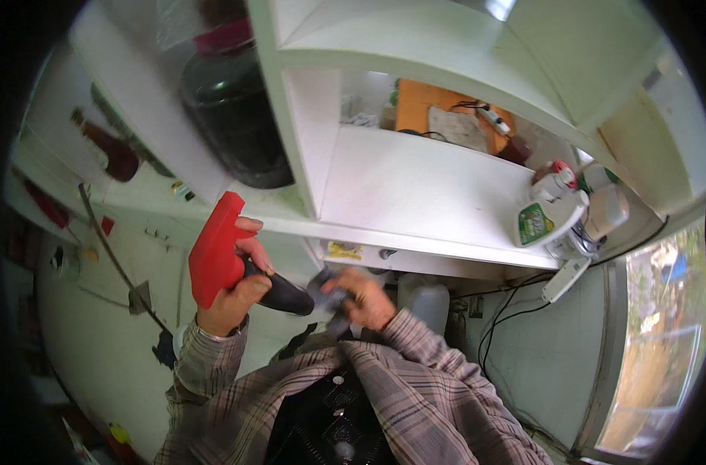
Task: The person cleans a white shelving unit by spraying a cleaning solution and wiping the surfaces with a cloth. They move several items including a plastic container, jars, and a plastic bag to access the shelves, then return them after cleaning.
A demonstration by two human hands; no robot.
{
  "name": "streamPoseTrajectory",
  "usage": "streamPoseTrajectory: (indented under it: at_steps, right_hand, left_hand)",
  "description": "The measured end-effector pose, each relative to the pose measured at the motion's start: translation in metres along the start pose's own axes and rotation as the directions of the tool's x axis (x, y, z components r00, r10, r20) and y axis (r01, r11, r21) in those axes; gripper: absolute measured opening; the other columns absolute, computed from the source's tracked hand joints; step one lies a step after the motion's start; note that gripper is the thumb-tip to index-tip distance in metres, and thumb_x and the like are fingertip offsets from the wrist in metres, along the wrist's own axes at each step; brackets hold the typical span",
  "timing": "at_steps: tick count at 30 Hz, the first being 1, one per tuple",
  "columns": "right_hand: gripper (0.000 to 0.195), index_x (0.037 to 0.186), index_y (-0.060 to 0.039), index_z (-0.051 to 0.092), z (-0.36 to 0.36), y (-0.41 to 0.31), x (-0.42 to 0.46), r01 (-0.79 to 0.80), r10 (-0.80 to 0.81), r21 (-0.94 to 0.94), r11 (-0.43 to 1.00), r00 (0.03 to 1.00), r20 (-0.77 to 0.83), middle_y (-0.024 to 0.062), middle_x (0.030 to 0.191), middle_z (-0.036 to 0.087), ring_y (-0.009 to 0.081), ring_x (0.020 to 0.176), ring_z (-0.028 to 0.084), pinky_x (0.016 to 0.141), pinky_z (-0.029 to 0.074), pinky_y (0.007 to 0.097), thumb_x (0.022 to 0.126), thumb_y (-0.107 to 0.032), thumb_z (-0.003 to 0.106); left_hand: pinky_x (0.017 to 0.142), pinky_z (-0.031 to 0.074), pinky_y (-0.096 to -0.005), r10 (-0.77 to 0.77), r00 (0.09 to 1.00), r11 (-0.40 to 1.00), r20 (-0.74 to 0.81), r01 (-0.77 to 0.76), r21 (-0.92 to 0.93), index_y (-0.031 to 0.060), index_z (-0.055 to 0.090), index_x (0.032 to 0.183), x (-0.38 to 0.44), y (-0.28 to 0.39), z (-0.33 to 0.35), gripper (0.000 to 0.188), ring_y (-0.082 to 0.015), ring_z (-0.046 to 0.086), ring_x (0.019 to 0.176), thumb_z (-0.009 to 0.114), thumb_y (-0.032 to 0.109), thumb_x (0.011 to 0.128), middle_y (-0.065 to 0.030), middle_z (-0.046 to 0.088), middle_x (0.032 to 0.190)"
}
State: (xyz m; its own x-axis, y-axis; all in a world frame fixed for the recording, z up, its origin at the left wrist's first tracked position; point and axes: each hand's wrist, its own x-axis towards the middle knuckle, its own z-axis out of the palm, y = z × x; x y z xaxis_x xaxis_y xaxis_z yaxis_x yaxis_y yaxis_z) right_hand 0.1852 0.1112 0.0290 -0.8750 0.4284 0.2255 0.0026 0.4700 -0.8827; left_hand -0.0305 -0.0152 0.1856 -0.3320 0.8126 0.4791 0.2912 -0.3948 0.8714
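My left hand point(239, 290) grips a handheld object with a red plastic body point(216, 256) and a black rounded end point(286, 295). The red part rises above the hand, while the black end points right; its exact kind is unclear. My right hand point(362, 296) pinches a grey cloth point(331, 293) close to that black end. Motion blurs the cloth, and I cannot tell if it touches the object. Both hands are in front of my chest, below the edge of a white shelf point(411, 180).
On the shelf's right end stand a white bottle with a green label point(539, 224) and other containers. A large dark jar point(237, 116) occupies the left compartment, beyond it a brown bottle point(112, 151). A white power strip point(565, 279) and black cables hang at right.
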Motion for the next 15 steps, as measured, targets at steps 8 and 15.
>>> streamPoseTrajectory:
  at_steps: [8, 15]
  right_hand:
    - [0.051, 0.114, 0.0007, 0.064, -0.159, -0.059, -0.046, -0.033, 0.089, 0.094, 0.995, 0.719, -0.689, 0.0092, 0.107, 0.058, 0.0201, 0.103, 0.057, 0.095, 0.045, 0.0300, 0.068, 0.011, 0.044]
    - [0.052, 0.121, -0.0133, 0.062, -0.246, 0.076, -0.053, -0.438, -0.112, -0.620, 0.651, 0.752, -0.649, 0.0227, 0.126, 0.055, 0.0405, 0.111, 0.056, 0.093, 0.047, 0.0517, 0.070, -0.004, 0.066]
  left_hand:
    - [0.070, 0.050, -0.0281, 0.247, 0.957, 0.968, 0.150, -0.251, 0.008, -0.0081, 0.047, 0.139, 0.080, 0.031, 0.088, 0.080, -0.0113, 0.057, 0.075, 0.086, 0.010, 0.071, -0.0108, 0.060, 0.113]
    - [0.083, 0.050, -0.0304, 0.289, 0.939, 0.942, 0.185, -0.314, 0.120, -0.0048, 0.051, 0.137, 0.138, -0.006, 0.137, 0.065, -0.0126, 0.057, 0.074, 0.075, 0.003, 0.077, -0.0032, 0.059, 0.077]
